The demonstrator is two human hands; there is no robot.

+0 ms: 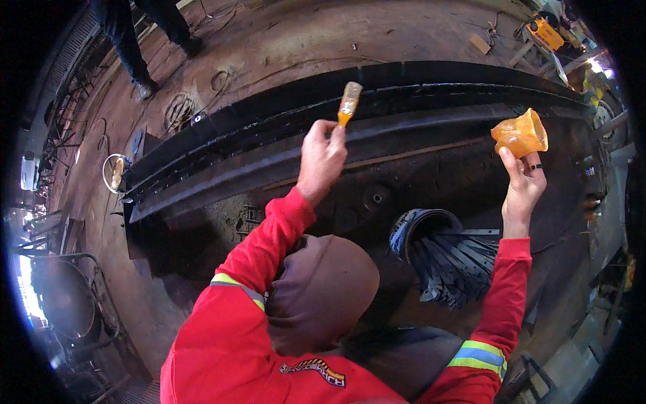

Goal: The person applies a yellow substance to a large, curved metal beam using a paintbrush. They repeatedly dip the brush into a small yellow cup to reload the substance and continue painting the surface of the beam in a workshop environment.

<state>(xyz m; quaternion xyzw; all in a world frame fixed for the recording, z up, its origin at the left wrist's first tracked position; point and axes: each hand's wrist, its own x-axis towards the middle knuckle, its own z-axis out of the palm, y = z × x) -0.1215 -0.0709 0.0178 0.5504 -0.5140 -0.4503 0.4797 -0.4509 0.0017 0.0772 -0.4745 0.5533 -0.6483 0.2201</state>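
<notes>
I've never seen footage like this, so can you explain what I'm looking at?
There's no machine, just a person's bare hands. The wide camera sits on that person's head, looking down; its lens bends straight edges. The left hand holds a brush, and the right hand holds an open-mouthed orange container. A long dark metal beam stretches across the picture. Nearer the body is a bucket with dark flat strips sticking out. Another person's legs show at upper left.

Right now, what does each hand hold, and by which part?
The left hand holds a brush by its yellow handle; the right hand holds an orange container by its lower side.
</notes>
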